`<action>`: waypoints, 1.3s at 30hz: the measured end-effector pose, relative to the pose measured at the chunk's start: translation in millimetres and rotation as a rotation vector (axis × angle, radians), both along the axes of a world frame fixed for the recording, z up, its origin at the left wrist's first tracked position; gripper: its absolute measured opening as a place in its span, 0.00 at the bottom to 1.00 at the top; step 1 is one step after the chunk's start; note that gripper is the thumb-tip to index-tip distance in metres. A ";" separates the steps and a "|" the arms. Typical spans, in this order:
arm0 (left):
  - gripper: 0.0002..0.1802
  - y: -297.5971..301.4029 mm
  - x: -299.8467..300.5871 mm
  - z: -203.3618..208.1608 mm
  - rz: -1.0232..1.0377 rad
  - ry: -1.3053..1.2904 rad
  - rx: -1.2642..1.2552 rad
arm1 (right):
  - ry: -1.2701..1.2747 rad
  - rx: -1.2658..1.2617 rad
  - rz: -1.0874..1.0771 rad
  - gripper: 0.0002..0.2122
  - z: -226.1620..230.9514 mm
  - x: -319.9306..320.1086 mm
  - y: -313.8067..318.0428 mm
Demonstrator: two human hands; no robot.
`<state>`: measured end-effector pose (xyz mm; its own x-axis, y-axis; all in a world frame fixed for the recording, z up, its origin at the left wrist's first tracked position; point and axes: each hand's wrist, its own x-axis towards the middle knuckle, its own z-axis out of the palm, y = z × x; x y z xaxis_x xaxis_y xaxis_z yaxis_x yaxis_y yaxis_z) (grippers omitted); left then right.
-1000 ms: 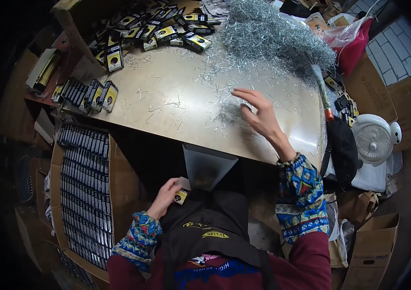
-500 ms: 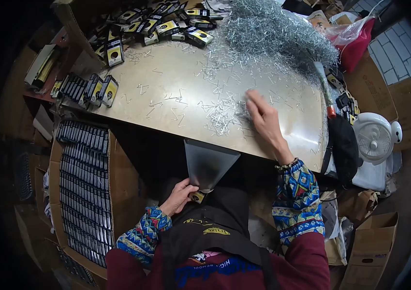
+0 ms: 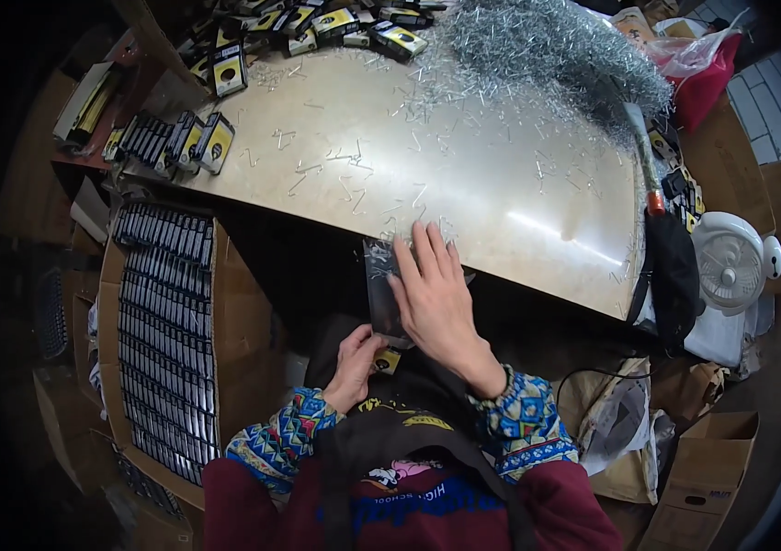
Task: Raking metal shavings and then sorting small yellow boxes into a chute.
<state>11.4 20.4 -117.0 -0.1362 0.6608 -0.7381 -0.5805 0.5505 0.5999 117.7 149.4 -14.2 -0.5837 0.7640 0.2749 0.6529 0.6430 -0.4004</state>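
At the table's front edge, a grey sheet chute [image 3: 379, 298] slopes down toward my lap, narrowing at its lower end. My left hand [image 3: 355, 367] is closed at that narrow end, gripping a small yellow-and-black box [image 3: 387, 361] under the outlet; the fingers partly cover it. My right hand [image 3: 439, 308] lies over the chute's upper part, palm down, fingers stretched out toward the table. A few bent metal wire pins show around its fingertips and on the chute. More loose pins [image 3: 335, 170] are scattered over the tabletop [image 3: 501, 165].
A large heap of wire pins [image 3: 547, 55] covers the back of the table. Small boxes [image 3: 317, 23] are piled at the back left, with a row of boxes [image 3: 170, 142] nearer. A carton of packed boxes [image 3: 165, 340] stands left; a white fan [image 3: 729, 262] stands right.
My right hand has swept from the tabletop toward me onto the chute, and the cluster of pins near the edge has gone from the table. My left hand stays at the outlet.
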 end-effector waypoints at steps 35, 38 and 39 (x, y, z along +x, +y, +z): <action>0.48 25.0 -13.3 42.7 -0.129 1.035 0.641 | 0.443 -0.432 0.175 0.11 3.0 32.4 -14.0; 0.49 28.7 -12.4 42.6 -0.078 0.985 0.663 | 0.375 -0.564 0.215 0.13 0.5 29.1 -11.9; 0.49 29.7 -13.0 42.6 -0.065 0.977 0.669 | 0.489 -0.681 0.129 0.13 1.5 26.0 -13.0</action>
<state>-1.6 50.1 -74.4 -0.4022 0.9023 0.1551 0.3005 -0.0299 0.9533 143.7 136.3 -12.6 -0.6126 0.7900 0.0227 0.2442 0.2166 -0.9452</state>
